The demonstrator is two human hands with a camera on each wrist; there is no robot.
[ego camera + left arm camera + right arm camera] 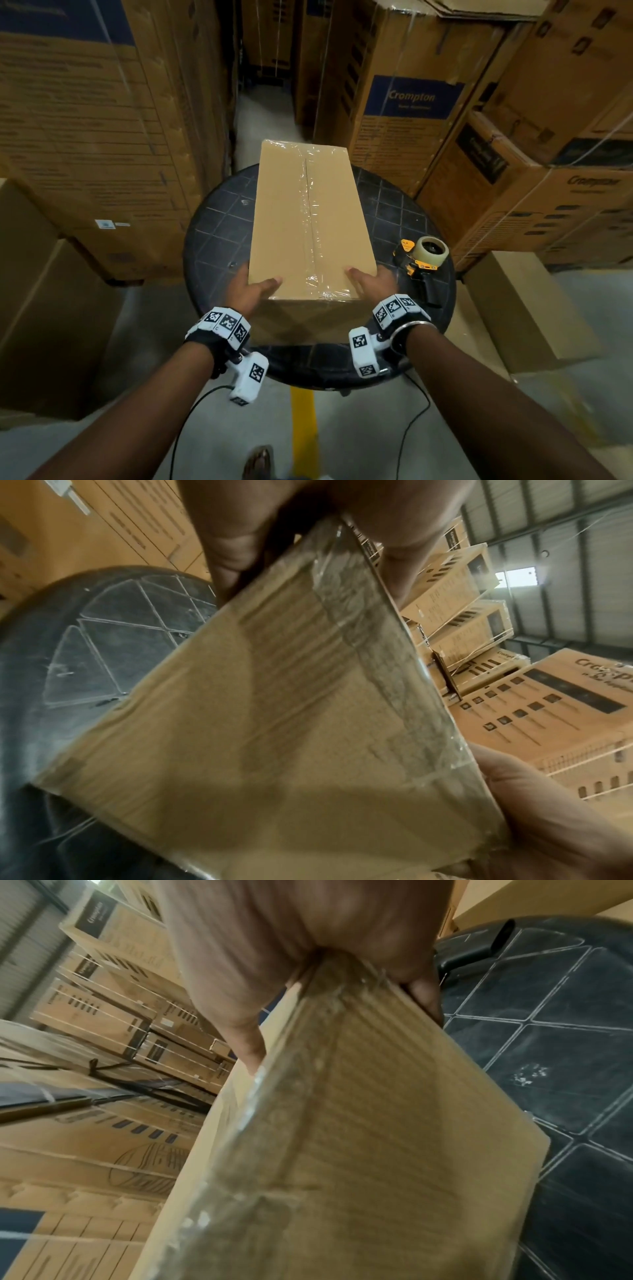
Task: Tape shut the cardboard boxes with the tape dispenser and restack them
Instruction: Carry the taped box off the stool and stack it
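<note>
Both forearms reach forward over the round black table [219, 226]. The left hand [251, 289] and right hand [371, 282] clasp the near corners of the cardboard box [308, 222], thumbs on its taped top, fingers down its sides. The wrist views show tape wrapping onto the near end face. Beyond the right hand, the tape dispenser [423, 260] lies on the table.

a dim storeroom: tall stacks of printed cartons [85, 137] crowd both sides of a narrow aisle. grey concrete floor [342, 435] with a yellow line [302, 421]. a round black table [219, 233] with a grid pattern. corrugated wall [565, 520], small bright window [517, 578].
</note>
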